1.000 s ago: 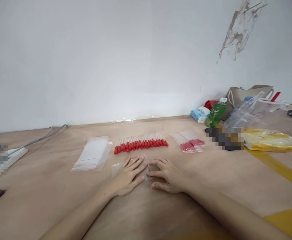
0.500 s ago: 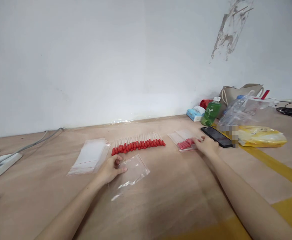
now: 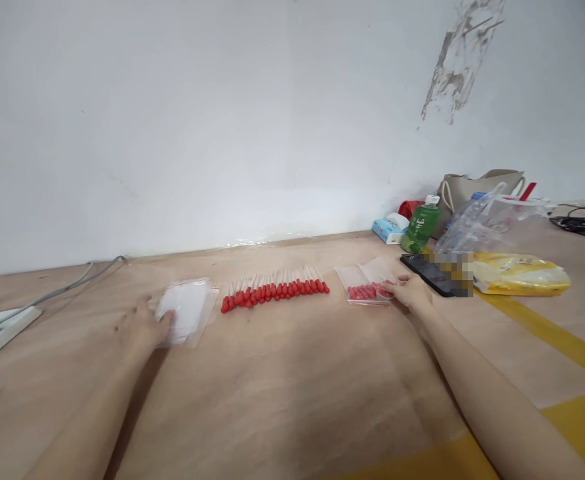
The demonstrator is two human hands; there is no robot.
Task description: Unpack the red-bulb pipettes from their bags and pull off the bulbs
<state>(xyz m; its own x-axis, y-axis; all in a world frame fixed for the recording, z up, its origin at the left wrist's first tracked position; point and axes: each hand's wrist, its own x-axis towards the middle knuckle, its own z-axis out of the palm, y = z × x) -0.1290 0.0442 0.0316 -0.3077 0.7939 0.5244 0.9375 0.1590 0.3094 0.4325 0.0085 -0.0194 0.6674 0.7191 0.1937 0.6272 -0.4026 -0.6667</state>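
My left hand (image 3: 145, 325) is over the left part of a stack of clear zip bags (image 3: 188, 308), its fingers spread and its thumb on the top. At the right, my right hand (image 3: 411, 292) has its fingers closed on the edge of a clear zip bag (image 3: 367, 288) with several red-ended pieces inside. Between the hands lies a row of thin pale sticks with thick red ends (image 3: 276, 291), the red ends towards me. Both hands are apart from this row.
Behind my right hand lie a black phone (image 3: 429, 275), a green bottle (image 3: 421, 225), a tissue pack (image 3: 389, 229) and a yellow-and-white package (image 3: 519, 275). A beige bag (image 3: 487, 181) stands against the wall. A grey cable (image 3: 72, 287) runs to a white power strip (image 3: 15, 333) at the left.
My left hand has moved left from the middle of the table to the bag stack. The loose clear bag it held is gone from the middle. The filled bag by my right hand has shifted slightly.
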